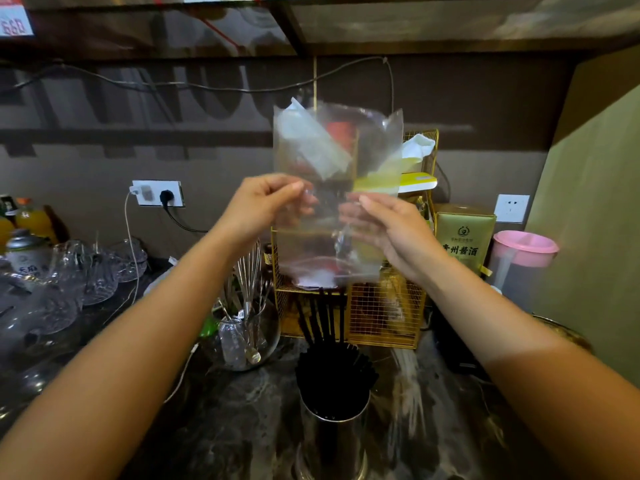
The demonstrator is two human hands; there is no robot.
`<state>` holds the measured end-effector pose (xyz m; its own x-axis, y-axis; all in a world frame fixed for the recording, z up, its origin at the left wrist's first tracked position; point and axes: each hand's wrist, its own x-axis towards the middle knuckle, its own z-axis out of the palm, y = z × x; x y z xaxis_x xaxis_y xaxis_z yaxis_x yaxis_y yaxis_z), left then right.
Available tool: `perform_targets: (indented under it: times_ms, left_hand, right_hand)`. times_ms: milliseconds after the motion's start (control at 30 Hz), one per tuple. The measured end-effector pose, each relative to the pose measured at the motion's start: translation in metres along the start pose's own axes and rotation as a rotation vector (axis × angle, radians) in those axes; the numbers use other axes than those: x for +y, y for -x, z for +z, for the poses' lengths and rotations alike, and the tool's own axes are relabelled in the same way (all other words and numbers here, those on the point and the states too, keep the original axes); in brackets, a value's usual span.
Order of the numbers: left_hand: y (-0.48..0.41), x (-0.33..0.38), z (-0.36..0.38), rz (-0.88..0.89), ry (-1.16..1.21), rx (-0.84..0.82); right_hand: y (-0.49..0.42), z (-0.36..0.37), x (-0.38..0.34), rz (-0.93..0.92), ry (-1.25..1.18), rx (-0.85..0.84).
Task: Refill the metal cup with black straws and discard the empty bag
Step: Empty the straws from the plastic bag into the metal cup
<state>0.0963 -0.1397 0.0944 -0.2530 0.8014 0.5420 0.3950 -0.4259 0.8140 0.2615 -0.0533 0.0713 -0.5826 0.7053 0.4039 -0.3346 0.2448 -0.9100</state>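
Both hands pinch a clear, empty plastic bag [337,188] and hold it upright at chest height: the left hand [263,206] grips its left edge between thumb and fingers, the right hand [391,233] its right side. Left of the arms, glassware [86,271] crowds the dark marble counter [214,420]. Below the bag stands the metal cup [332,441], packed with black straws [334,375]. Behind them is a gold wire rack [384,317]; a pink-lidded pitcher [519,261] stands far right.

Clear crinkled plastic bag [337,188], glossy; shiny steel cylindrical cup [332,434]; matt black plastic straws [334,372]; polished dark marble surface [225,420].
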Motion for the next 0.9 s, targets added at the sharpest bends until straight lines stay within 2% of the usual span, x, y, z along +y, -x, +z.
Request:
perform_targets:
  times_ms: [133, 267, 567, 667, 733, 900]
  left_hand:
    - [-0.003, 0.018, -0.02, 0.05, -0.025, 0.065]
    - [0.011, 0.018, -0.041, 0.016, -0.035, 0.151]
    - [0.082, -0.02, -0.08, -0.233, -0.066, 0.277]
    - [0.108, -0.04, -0.08, -0.316, -0.143, 0.376]
    - [0.126, -0.054, -0.078, -0.345, -0.219, 0.424]
    - [0.178, -0.113, -0.078, -0.449, -0.492, 0.443]
  right_hand:
    - [-0.011, 0.025, -0.017, -0.027, -0.059, -0.042]
    - [-0.012, 0.054, -0.017, -0.005, -0.108, -0.111]
    - [0.007, 0.109, 0.021, 0.214, -0.192, -0.18]
    - [0.021, 0.131, 0.046, 0.301, -0.102, -0.115]
    - [0.034, 0.142, 0.068, 0.296, 0.032, -0.096]
    - [0.08, 0.151, 0.124, 0.311, 0.322, -0.089]
